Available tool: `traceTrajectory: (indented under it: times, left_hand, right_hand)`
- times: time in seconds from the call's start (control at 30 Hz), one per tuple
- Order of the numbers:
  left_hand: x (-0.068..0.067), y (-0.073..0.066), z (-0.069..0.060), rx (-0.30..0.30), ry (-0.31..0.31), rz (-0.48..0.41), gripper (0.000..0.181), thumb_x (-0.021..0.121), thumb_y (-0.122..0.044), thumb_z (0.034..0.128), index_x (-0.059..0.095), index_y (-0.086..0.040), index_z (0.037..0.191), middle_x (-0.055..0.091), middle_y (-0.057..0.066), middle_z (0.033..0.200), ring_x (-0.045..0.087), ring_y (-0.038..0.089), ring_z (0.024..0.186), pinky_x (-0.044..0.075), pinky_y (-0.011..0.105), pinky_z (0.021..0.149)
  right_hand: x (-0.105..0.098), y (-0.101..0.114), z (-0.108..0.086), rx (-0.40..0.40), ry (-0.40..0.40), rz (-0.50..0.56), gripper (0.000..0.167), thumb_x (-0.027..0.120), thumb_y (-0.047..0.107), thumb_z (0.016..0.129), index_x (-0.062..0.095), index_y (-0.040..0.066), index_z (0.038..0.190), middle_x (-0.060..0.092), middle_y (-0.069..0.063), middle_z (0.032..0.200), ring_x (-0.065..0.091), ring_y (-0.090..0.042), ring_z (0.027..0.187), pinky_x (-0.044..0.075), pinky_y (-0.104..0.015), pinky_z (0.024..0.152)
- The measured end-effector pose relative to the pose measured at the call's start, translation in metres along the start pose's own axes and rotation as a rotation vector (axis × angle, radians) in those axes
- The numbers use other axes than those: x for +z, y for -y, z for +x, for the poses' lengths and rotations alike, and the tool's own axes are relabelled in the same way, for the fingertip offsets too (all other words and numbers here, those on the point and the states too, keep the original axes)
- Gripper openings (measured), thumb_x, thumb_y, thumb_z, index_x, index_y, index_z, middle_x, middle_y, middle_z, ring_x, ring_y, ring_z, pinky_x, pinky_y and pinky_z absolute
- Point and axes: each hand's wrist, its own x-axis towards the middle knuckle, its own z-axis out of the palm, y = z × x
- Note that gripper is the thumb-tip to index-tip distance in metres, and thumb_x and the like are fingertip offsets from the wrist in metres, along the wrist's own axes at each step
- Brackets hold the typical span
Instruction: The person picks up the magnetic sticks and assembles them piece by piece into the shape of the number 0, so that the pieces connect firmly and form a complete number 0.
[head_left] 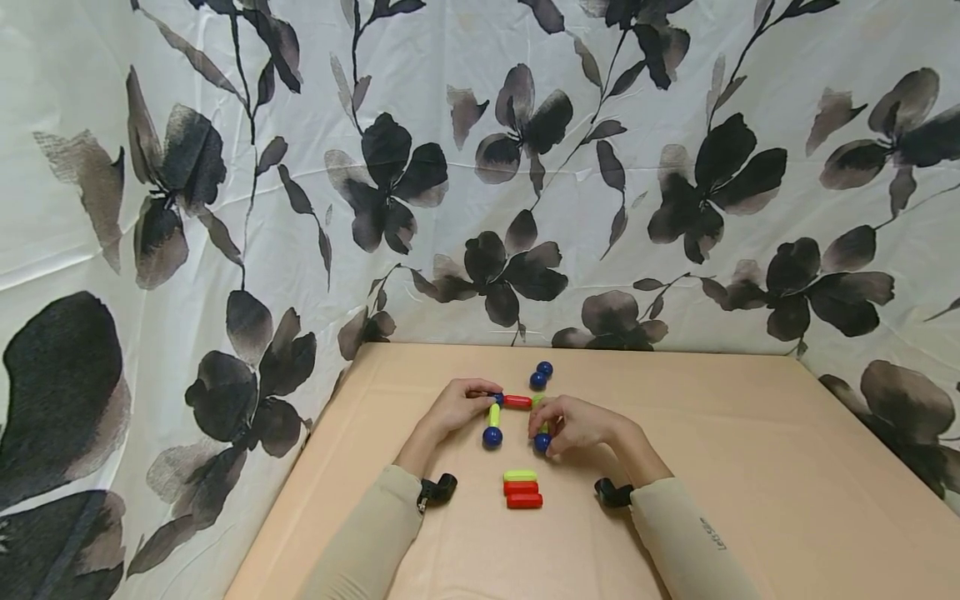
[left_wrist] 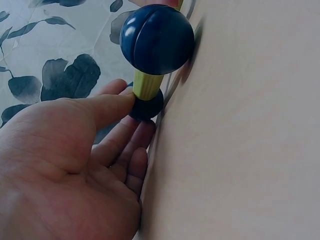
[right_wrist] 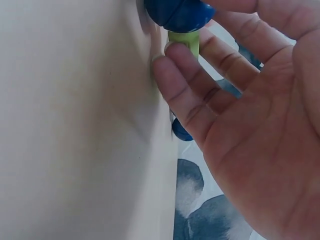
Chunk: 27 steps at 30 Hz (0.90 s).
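Note:
On the table, blue balls and short rods are joined into a shape open toward the near side. My left hand (head_left: pixel 456 408) pinches the blue ball (left_wrist: pixel 147 109) at its far left corner between thumb and fingers. From there a yellow-green rod (head_left: pixel 493 415) runs to a nearer blue ball (head_left: pixel 492 437), and a red rod (head_left: pixel 517 402) runs right. My right hand (head_left: pixel 581 422) grips the blue ball (head_left: pixel 542 442) at the near right end. A yellow-green rod (right_wrist: pixel 186 40) adjoins that ball, partly hidden by fingers. The far right corner is partly covered by the right hand.
Two blue balls (head_left: pixel 537 381) sit behind the shape, close together. Nearer, between the forearms, lie a yellow-green rod (head_left: pixel 520 476) and two red rods (head_left: pixel 524 501) side by side. A floral cloth (head_left: pixel 517 192) hangs behind the table (head_left: pixel 750 467).

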Motion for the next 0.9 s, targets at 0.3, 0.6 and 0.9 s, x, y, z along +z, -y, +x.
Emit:
traceTrajectory:
  times: [0.3, 0.6, 0.9]
  left_hand:
    - [0.001, 0.001, 0.001, 0.000, 0.003, -0.021, 0.023, 0.070, -0.007, 0.0986, 0.078, -0.009, 0.120, 0.077, 0.009, 0.114, 0.066, 0.016, 0.096, 0.054, 0.027, 0.083]
    - [-0.001, 0.003, 0.001, -0.011, 0.008, -0.021, 0.023, 0.070, -0.007, 0.0990, 0.078, -0.010, 0.121, 0.076, 0.006, 0.117, 0.066, 0.016, 0.099, 0.055, 0.026, 0.085]
    - [0.000, 0.003, 0.003, -0.008, 0.018, -0.025, 0.023, 0.069, -0.007, 0.0996, 0.077, -0.010, 0.121, 0.076, 0.007, 0.116, 0.066, 0.016, 0.099, 0.054, 0.026, 0.085]
  right_hand:
    - [-0.005, -0.005, -0.001, 0.003, -0.145, -0.010, 0.026, 0.081, 0.013, 0.088, 0.077, 0.011, 0.114, 0.069, -0.010, 0.112, 0.056, -0.024, 0.092, 0.048, -0.034, 0.078]
    - [-0.007, -0.016, 0.004, 0.060, -0.395, 0.045, 0.025, 0.072, 0.020, 0.099, 0.075, 0.015, 0.123, 0.065, -0.007, 0.131, 0.054, -0.026, 0.106, 0.045, -0.036, 0.087]
    - [-0.005, -0.030, 0.010, 0.083, -0.341, 0.168, 0.030, 0.071, 0.019, 0.100, 0.073, 0.011, 0.129, 0.063, -0.013, 0.139, 0.059, -0.028, 0.093, 0.055, -0.030, 0.074]
